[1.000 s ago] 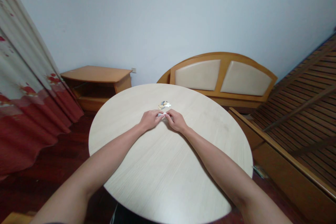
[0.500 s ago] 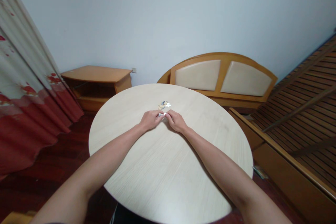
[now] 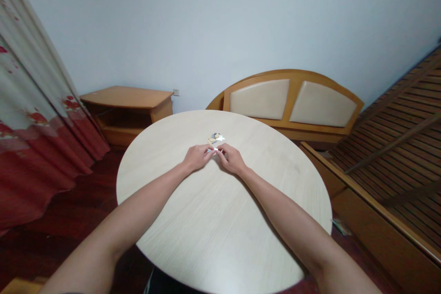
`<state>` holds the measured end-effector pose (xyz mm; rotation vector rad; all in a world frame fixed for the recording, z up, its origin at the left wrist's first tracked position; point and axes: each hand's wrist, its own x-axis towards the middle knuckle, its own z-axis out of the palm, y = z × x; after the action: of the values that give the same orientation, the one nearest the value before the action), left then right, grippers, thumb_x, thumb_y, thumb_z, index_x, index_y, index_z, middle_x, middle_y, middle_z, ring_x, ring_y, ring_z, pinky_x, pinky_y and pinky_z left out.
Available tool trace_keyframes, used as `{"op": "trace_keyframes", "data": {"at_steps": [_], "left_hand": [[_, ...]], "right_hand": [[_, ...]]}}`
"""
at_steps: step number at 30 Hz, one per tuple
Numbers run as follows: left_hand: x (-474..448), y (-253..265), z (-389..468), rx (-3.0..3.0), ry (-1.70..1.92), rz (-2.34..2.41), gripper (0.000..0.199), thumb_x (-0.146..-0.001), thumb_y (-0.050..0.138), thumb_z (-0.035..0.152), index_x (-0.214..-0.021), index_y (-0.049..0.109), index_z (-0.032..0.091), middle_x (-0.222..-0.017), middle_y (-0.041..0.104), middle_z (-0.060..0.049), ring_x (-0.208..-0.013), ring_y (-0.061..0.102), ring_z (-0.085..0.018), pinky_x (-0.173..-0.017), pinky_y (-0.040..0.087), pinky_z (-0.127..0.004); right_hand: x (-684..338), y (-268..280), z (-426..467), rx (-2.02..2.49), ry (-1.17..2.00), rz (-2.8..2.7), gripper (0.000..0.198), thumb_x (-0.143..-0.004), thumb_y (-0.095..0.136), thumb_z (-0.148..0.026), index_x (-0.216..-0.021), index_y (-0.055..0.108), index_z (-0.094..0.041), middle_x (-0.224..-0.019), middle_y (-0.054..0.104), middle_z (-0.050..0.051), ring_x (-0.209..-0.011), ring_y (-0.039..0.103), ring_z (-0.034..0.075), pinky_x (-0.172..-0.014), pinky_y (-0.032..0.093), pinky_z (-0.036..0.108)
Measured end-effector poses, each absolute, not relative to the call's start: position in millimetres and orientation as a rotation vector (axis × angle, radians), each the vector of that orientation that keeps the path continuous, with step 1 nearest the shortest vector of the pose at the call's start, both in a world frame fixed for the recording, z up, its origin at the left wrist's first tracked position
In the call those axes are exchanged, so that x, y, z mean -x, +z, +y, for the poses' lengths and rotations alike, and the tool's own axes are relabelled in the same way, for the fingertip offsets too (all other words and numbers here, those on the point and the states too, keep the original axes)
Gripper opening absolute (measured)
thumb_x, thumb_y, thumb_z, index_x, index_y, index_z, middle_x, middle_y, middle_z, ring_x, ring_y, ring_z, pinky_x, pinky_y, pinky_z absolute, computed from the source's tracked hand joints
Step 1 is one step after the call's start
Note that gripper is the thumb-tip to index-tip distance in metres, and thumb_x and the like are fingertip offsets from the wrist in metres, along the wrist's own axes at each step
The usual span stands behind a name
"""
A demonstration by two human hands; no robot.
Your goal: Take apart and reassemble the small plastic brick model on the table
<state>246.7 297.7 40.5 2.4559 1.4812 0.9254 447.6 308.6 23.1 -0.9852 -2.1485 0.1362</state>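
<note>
Both of my hands meet over the far half of the round table (image 3: 193, 220). Between their fingertips is a small white piece (image 3: 215, 149), too small for me to tell its kind. My left hand (image 3: 198, 157) pinches it from the left with thumb and fingers together. From the other side my right hand (image 3: 231, 158) pinches it too, the thumb pointing toward the left hand. Just beyond the fingers lies a little pile of small pieces (image 3: 216, 137), coloured white, tan and dark blue-grey. Parts of the held piece are hidden by my fingers.
Behind the table stand a wooden cabinet (image 3: 127, 96) with an open shelf and a padded headboard (image 3: 324, 103) against the wall. A red and white curtain (image 3: 37, 147) hangs at the left. On the right are a wooden bed side (image 3: 379, 220) and slatted boards (image 3: 406, 147).
My fingers have shifted slightly around the white piece, and more of it shows between the fingertips. Arms, table and the pile look the same.
</note>
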Motion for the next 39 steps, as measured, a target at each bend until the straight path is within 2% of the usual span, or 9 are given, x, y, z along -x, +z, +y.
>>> {"op": "trace_keyframes", "data": {"at_steps": [3,8,11,16,24,27,31,34,39], "left_hand": [[-246.1,39.8,298.4,-2.449,0.931,1.482,0.029,-0.097,0.058,0.04,-0.111,0.076,0.023,-0.089,0.077,-0.005,-0.08,0.069,-0.019,-0.073,0.046,-0.026],[-247.1,39.0,298.5,-2.459,0.937,1.444,0.028,-0.097,0.057,0.039,-0.108,0.077,0.023,-0.088,0.077,-0.004,-0.08,0.069,-0.018,-0.073,0.046,-0.026],[-244.2,39.2,301.4,-2.435,0.932,1.478,0.03,-0.096,0.059,0.04,-0.112,0.076,0.023,-0.086,0.076,-0.004,-0.078,0.069,-0.019,-0.073,0.046,-0.026],[-229.6,41.4,309.4,-2.324,0.951,1.659,0.031,-0.096,0.054,0.035,-0.113,0.076,0.022,-0.081,0.075,-0.005,-0.075,0.068,-0.019,-0.07,0.046,-0.027],[-230.2,42.9,308.4,-2.292,0.885,1.681,0.032,-0.096,0.052,0.034,-0.112,0.077,0.022,-0.085,0.076,-0.006,-0.078,0.068,-0.02,-0.07,0.047,-0.027],[-232.8,42.8,307.6,-2.3,0.878,1.673,0.032,-0.096,0.052,0.034,-0.112,0.077,0.022,-0.086,0.077,-0.006,-0.079,0.069,-0.021,-0.071,0.047,-0.027],[-233.0,42.6,308.3,-2.304,0.863,1.678,0.032,-0.096,0.052,0.034,-0.112,0.077,0.021,-0.087,0.077,-0.007,-0.079,0.069,-0.021,-0.072,0.048,-0.027],[-232.9,42.1,308.8,-2.309,0.873,1.664,0.032,-0.097,0.052,0.034,-0.113,0.077,0.021,-0.089,0.077,-0.007,-0.08,0.069,-0.021,-0.074,0.049,-0.028],[-232.5,41.6,308.9,-2.324,0.886,1.631,0.03,-0.095,0.053,0.029,-0.112,0.077,0.022,-0.09,0.078,-0.006,-0.081,0.07,-0.021,-0.074,0.049,-0.028]], "right_hand": [[-447.6,22.4,308.6,0.993,0.126,-2.162,0.025,-0.102,0.047,-0.037,-0.097,0.066,-0.02,-0.093,0.07,0.007,-0.084,0.063,0.02,-0.08,0.046,0.03],[-446.8,23.2,307.2,0.995,0.137,-2.146,0.019,-0.099,0.052,-0.033,-0.104,0.065,-0.02,-0.095,0.071,0.006,-0.083,0.063,0.019,-0.079,0.046,0.03],[-449.8,24.0,309.5,1.043,0.092,-2.152,0.016,-0.096,0.054,-0.03,-0.098,0.066,-0.02,-0.094,0.07,0.006,-0.082,0.062,0.019,-0.079,0.045,0.03],[-464.2,21.1,321.0,1.297,0.018,-2.107,0.013,-0.088,0.061,-0.027,-0.089,0.071,-0.018,-0.1,0.07,0.011,-0.096,0.061,0.025,-0.088,0.044,0.037],[-472.0,15.6,328.3,1.512,0.055,-2.065,0.015,-0.085,0.062,-0.028,-0.088,0.075,-0.02,-0.103,0.07,0.012,-0.101,0.06,0.028,-0.091,0.043,0.04],[-472.5,15.5,329.8,1.516,0.1,-2.053,0.018,-0.084,0.06,-0.025,-0.093,0.075,-0.019,-0.106,0.071,0.012,-0.103,0.061,0.028,-0.093,0.043,0.041],[-477.0,8.4,336.4,1.466,0.19,-1.93,0.034,-0.091,0.043,-0.019,-0.108,0.072,-0.017,-0.116,0.071,0.012,-0.109,0.062,0.025,-0.1,0.043,0.04],[-480.2,0.9,343.9,1.398,0.221,-1.929,0.04,-0.095,0.037,-0.023,-0.116,0.071,-0.017,-0.123,0.07,0.012,-0.116,0.06,0.025,-0.105,0.043,0.041],[-477.5,1.2,366.4,1.312,0.237,-2.091,0.042,-0.1,0.036,-0.028,-0.125,0.069,-0.023,-0.134,0.068,0.007,-0.127,0.057,0.026,-0.11,0.042,0.044]]}}
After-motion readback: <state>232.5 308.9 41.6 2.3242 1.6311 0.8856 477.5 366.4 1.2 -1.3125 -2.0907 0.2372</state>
